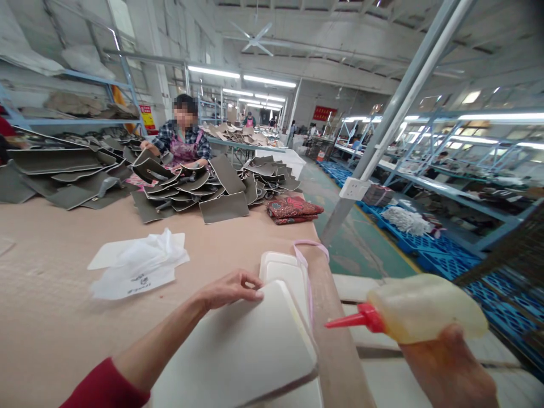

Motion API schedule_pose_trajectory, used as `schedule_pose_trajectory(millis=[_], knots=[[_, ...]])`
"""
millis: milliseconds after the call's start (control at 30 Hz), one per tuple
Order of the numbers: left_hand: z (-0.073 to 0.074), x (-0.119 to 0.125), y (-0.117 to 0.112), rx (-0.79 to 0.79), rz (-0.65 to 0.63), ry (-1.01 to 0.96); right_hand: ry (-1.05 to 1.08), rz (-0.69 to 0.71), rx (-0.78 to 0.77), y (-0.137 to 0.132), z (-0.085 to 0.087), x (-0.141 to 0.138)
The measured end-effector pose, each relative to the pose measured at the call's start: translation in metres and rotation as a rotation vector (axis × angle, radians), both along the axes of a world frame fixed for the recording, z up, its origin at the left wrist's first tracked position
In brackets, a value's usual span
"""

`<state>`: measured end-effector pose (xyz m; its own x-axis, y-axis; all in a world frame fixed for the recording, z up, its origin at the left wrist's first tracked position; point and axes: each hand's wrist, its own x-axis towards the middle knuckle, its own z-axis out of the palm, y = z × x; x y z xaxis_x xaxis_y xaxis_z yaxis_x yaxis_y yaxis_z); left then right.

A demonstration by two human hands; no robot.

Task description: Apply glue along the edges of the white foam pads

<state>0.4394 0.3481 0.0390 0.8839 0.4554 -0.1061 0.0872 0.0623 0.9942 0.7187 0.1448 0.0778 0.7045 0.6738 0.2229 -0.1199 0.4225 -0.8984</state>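
My left hand (pixel 236 290) pinches the far edge of a flat white panel (pixel 255 345) with rounded corners, thumb on top. A strip along the panel's right edge looks slightly yellowish. More white panels (pixel 284 263) lie under and beyond it. In my right hand (pixel 450 362) is a translucent yellowish squeeze bottle (pixel 425 309), tilted on its side. Its red nozzle (pixel 352 321) points left, just right of the panel's edge and apart from it. A pink strap (pixel 309 283) lies along the table edge beside the panels.
White paper (pixel 140 263) rests on the brown table (pixel 51 294) at left. Heaps of dark grey pieces (pixel 191 190) and a folded red patterned cloth (pixel 293 209) lie at the far side. A co-worker (pixel 182 136) sits behind them. A metal post (pixel 374 147) rises at right, near blue pallets (pixel 408 238).
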Motion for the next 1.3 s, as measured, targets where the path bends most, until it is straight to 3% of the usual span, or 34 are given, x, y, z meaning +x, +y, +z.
schedule_pose_trajectory(millis=[200, 333, 433, 600, 767, 967, 1100, 1300], knots=[[-0.037, 0.035, -0.003, 0.036, 0.165, 0.107, 0.39, -0.181, -0.01, -0.01, -0.024, 0.013], [-0.068, 0.055, 0.002, 0.19, 0.244, 0.174, 0.585, -0.146, -0.006, -0.013, -0.049, 0.008], [-0.083, 0.066, 0.004, 0.314, 0.276, 0.205, 0.643, -0.104, 0.03, -0.01, -0.068, 0.007], [-0.094, 0.08, 0.001, 0.439, 0.422, 0.234, 0.741, -0.116, 0.05, 0.0, -0.081, 0.003], [-0.101, 0.09, -0.002, 0.436, 0.44, 0.32, 0.9, -0.067, 0.058, 0.021, -0.083, -0.012], [-0.11, 0.093, -0.002, 0.437, 0.481, 0.454, 0.983, 0.054, 0.139, 0.055, -0.099, -0.039], [-0.117, 0.094, 0.0, 0.398, 0.505, 0.439, 1.012, 0.07, 0.136, 0.074, -0.117, -0.051], [-0.127, 0.096, 0.003, 0.327, 0.563, 0.399, 0.943, 0.032, 0.095, 0.089, -0.16, -0.051]])
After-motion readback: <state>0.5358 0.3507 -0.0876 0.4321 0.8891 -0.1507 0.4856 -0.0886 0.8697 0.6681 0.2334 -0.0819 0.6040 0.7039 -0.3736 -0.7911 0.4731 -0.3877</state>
